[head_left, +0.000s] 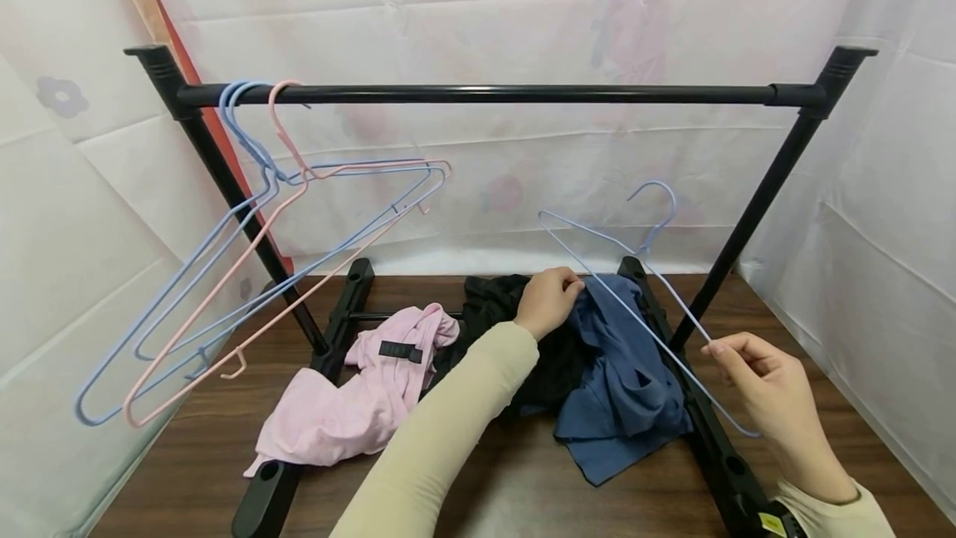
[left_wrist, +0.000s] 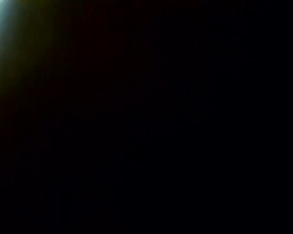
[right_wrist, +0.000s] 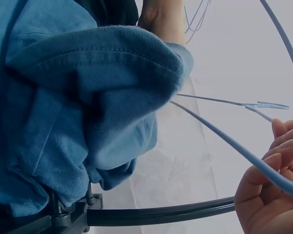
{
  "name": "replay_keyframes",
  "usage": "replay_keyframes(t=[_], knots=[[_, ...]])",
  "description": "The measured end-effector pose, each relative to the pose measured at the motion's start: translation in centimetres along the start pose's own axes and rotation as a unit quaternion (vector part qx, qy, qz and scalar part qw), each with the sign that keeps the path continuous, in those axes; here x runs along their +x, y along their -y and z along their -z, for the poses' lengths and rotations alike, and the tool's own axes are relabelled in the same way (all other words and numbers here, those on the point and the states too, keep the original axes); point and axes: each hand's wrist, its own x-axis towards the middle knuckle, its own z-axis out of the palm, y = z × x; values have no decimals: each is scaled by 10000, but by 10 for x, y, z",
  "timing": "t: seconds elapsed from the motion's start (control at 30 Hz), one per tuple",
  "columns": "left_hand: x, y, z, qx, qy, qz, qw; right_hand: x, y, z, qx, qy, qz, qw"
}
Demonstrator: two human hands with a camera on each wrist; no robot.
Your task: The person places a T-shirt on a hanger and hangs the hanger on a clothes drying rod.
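In the head view, my left hand (head_left: 548, 303) reaches over a black garment (head_left: 493, 297) and pinches the upper edge of a crumpled blue garment (head_left: 623, 380). My right hand (head_left: 773, 397) holds a light blue wire hanger (head_left: 675, 297) by one sloping arm, between thumb and fingers. The hanger is tilted, its hook up, and its lower bar crosses in front of the blue garment. The right wrist view shows the garment's stitched hem (right_wrist: 107, 56) close up, with the hanger's bar (right_wrist: 234, 148) running to the right hand (right_wrist: 276, 180). The left wrist view is nearly all dark.
A black clothes rack (head_left: 523, 95) spans the view, with light blue hangers (head_left: 172, 289) and a pink hanger (head_left: 254, 247) at its left end. A pink garment (head_left: 373, 405) lies on the wooden surface (head_left: 523, 488) over the rack's left foot. White sheets (head_left: 485, 31) surround everything.
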Motion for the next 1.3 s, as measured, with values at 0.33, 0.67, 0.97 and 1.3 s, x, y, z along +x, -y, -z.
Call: replay_keyframes(t=[0.33,0.67,0.97,1.3], knots=[[7,7,16,-180,-140,18,9997,0,1,1,139,-6,0,9999],[11,8,34,-373,-329,-33,9988,1,0,4,248,-19,-7,9997],[16,-1,58,-544,-500,-230,9970,1,-2,7,380,-40,-87,9992],[18,-5,64,-273,-548,-515,9968,0,-2,12,884,-99,-40,9960]])
